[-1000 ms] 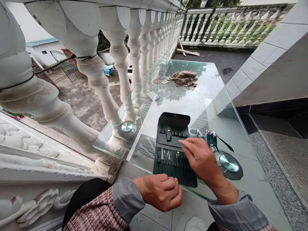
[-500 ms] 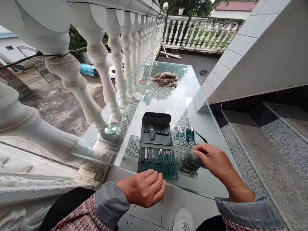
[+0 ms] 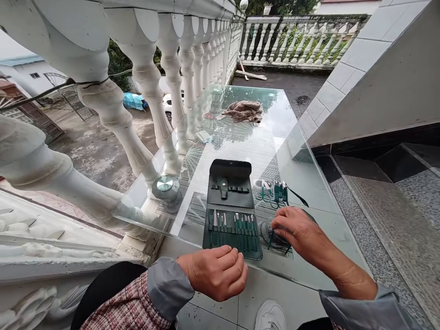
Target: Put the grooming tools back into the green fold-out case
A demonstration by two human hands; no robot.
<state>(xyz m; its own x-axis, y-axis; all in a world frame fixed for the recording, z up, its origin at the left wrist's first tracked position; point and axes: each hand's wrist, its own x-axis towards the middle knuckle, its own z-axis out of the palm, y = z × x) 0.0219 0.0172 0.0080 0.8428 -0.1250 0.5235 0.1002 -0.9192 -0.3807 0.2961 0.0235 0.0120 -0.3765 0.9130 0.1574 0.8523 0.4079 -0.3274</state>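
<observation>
An open black tool case (image 3: 231,206) lies on the glass table (image 3: 309,183), with several small green-handled tools in its lower row. My right hand (image 3: 298,233) sits just right of the case, fingers pinched on a thin green tool (image 3: 270,238) over a round metal table mount. My left hand (image 3: 217,271) rests at the near table edge below the case, fingers curled with nothing seen in them. A small pile of loose green tools (image 3: 275,191) lies right of the case.
A white stone balustrade (image 3: 147,82) runs along the left. A crumpled brown cloth (image 3: 244,111) lies at the table's far end. A round metal mount (image 3: 165,185) sits near the left corner. A tiled wall and dark steps (image 3: 378,151) are on the right.
My right hand moved off the case's lower tool row to its right side and pinched a thin green tool. The camera view shifted; my left hand stayed at the near edge.
</observation>
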